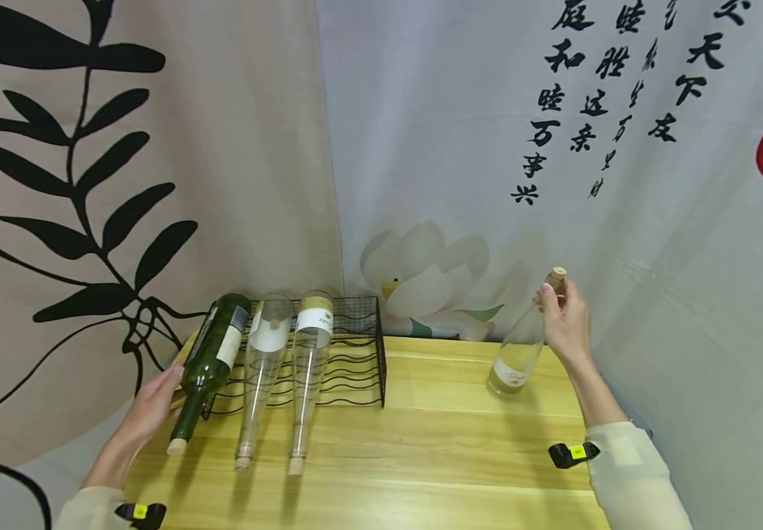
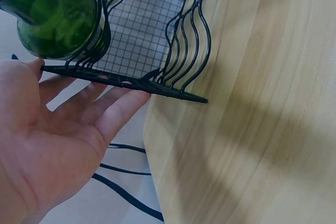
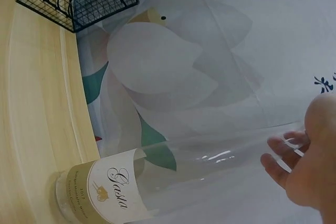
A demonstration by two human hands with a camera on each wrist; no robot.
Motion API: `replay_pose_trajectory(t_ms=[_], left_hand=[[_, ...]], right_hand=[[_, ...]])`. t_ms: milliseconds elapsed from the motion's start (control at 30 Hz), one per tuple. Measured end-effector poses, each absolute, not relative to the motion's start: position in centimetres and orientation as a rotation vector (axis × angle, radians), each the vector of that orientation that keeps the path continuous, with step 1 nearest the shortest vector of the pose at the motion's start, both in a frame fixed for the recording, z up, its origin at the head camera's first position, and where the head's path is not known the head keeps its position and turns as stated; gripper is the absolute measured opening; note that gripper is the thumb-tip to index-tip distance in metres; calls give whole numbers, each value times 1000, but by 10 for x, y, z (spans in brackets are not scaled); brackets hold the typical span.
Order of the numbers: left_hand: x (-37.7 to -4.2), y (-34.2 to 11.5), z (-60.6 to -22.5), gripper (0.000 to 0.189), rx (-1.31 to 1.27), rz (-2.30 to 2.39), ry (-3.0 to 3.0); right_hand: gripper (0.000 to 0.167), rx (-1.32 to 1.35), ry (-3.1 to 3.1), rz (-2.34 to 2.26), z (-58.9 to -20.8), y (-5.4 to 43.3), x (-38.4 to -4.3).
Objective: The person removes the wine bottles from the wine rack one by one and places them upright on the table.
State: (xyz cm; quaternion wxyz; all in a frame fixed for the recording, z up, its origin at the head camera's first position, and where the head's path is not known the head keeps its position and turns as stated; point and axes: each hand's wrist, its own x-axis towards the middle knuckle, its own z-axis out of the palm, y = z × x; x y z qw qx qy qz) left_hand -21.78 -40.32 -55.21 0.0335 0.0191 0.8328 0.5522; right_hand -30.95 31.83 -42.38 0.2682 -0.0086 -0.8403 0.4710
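Backing wooden table (image 1: pixel 447 453) and rack (image 1: pixel 381 357) — printed curtains (image 1: pixel 421 147)

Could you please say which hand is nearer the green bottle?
Left: the left hand is beside the green bottle; the right hand is far to its right, holding a clear bottle.

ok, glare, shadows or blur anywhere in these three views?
Head: soft shadows on the wooden table below the neck of the green bottle; left wrist: broad soft shadow on the table, wire rack distinct; right wrist: white glare streaks on the clear bottle, label readable.
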Motion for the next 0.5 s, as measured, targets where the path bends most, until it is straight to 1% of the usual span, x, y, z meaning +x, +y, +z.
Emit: replay_pose_trajectory(t_ms=[233,500], left_hand=[[-219,-403,-551,78,51,1676,2579],[-218,-402,-550,78,43,1592,2629]], right_hand=[[51,-80,-2264,1217,-425,330,-314],[50,-148,-2251,1192,-427,340,-315]])
